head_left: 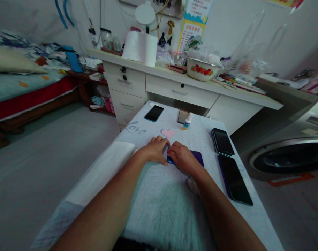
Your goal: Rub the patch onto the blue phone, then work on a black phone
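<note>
A phone [197, 157] with a blue-purple surface lies crosswise on the cloth-covered table, partly covered by my hands. My left hand [156, 150] grips its left end, thumb at the near edge and fingers at the far edge. Over the same end, my right hand [180, 156] is closed, fingertips pressed together on the surface; whatever they pinch is hidden. Beyond my hands stands a small spray bottle [187, 122] with a white top and a yellow-blue label. Under my right forearm lies a pale wad [192, 185], partly covered.
Another phone [154, 113] lies at the far left, and one [183, 116] behind the bottle. On the right are stacked phones [223, 141] and a larger dark phone [234, 179]. A white desk [180, 91] stands beyond the table, a washing machine [287, 139] to the right.
</note>
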Available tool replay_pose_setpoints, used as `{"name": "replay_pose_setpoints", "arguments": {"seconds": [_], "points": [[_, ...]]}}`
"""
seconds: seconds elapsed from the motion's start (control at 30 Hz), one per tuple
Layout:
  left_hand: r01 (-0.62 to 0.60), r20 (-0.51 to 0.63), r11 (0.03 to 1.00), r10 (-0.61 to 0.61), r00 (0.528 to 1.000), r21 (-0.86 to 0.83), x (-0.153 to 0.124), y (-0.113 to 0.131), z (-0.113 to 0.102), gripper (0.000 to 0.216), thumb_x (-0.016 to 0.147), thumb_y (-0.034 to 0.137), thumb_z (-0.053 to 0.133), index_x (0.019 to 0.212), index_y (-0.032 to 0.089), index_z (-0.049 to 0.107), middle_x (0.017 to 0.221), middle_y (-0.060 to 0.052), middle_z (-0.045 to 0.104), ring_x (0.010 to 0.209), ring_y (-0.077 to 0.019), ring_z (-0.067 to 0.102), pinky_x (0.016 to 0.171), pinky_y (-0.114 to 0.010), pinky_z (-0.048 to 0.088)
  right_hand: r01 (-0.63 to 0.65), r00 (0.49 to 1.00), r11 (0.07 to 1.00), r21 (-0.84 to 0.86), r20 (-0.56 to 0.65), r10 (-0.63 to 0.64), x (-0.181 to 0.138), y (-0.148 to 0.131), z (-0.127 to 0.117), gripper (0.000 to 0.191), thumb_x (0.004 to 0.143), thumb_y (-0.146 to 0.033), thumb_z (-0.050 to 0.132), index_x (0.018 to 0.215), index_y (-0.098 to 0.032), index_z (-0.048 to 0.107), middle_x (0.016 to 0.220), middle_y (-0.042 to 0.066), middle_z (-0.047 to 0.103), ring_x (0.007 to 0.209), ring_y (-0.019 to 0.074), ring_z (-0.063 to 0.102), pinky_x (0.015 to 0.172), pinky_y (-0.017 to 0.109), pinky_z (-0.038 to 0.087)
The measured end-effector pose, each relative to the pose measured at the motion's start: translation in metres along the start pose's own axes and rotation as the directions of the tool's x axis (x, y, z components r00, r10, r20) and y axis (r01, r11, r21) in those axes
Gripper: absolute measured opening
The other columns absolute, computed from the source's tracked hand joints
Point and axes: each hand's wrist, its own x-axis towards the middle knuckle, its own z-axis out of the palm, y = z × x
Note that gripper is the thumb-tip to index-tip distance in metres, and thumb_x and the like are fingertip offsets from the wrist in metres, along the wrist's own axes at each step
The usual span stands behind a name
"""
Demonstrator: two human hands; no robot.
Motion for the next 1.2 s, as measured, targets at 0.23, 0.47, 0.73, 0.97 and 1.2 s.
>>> {"name": "replay_pose_setpoints", "arguments": {"seconds": [0.23, 0.47, 0.73, 0.97, 1.2], "points": [[-0.004, 0.009, 1.0, 0.004, 1.0, -0.019, 0.0, -0.003, 0.0, 0.074, 0.051, 0.04, 0.076, 0.118, 0.029, 0.046, 0.119, -0.003, 0.042, 0.114, -0.0263, 0.041, 0.097, -0.035, 0.038, 0.048, 0.997, 0.998, 0.038, 0.05, -0.05, -0.002, -0.004, -0.003, 0.015, 0.083, -0.008, 0.054, 0.081, -0.014, 0.067, 0.089, 0.004, 0.055, 0.077, 0.0109, 0.053, 0.072, 0.023, 0.037], [-0.016, 0.015, 0.999, 0.017, 1.0, -0.048, 0.0, -0.005, -0.001, 0.069, 0.052, 0.038, 0.076, 0.115, 0.03, 0.048, 0.116, -0.002, 0.043, 0.114, -0.025, 0.04, 0.097, -0.034, 0.038, 0.106, 0.988, 0.993, 0.058, 0.108, -0.112, -0.005, -0.005, -0.007, 0.016, 0.081, -0.007, 0.054, 0.081, -0.016, 0.068, 0.088, 0.004, 0.057, 0.079, 0.0118, 0.053, 0.072, 0.023, 0.037], [-0.008, 0.019, 0.999, 0.008, 1.0, -0.041, 0.0, -0.005, 0.0, 0.071, 0.052, 0.039, 0.076, 0.117, 0.032, 0.048, 0.119, -0.002, 0.042, 0.115, -0.0256, 0.04, 0.097, -0.035, 0.038, 0.104, 0.978, 0.992, 0.076, 0.173, -0.116, -0.011, -0.004, -0.018, 0.018, 0.08, -0.006, 0.055, 0.08, -0.017, 0.069, 0.086, 0.004, 0.06, 0.079, 0.0119, 0.055, 0.074, 0.023, 0.039], [0.003, 0.025, 0.999, -0.002, 1.0, -0.038, -0.001, -0.002, -0.002, 0.072, 0.05, 0.041, 0.076, 0.115, 0.031, 0.049, 0.118, -0.003, 0.042, 0.115, -0.0266, 0.04, 0.097, -0.035, 0.038, 0.009, 0.972, 1.0, 0.027, 0.233, -0.015, -0.015, -0.001, -0.032, 0.019, 0.075, -0.004, 0.056, 0.077, -0.017, 0.07, 0.083, 0.003, 0.062, 0.074, 0.0119, 0.054, 0.072, 0.023, 0.038], [0.012, 0.02, 1.0, -0.012, 1.0, -0.022, 0.0, -0.001, -0.001, 0.074, 0.049, 0.046, 0.077, 0.116, 0.032, 0.049, 0.119, -0.003, 0.042, 0.116, -0.0273, 0.04, 0.098, -0.036, 0.037, 0.005, 0.975, 1.0, 0.006, 0.223, -0.007, -0.015, -0.001, -0.032, 0.016, 0.077, -0.008, 0.057, 0.078, -0.017, 0.069, 0.082, 0.003, 0.063, 0.072, 0.012, 0.055, 0.068, 0.022, 0.037]]}}
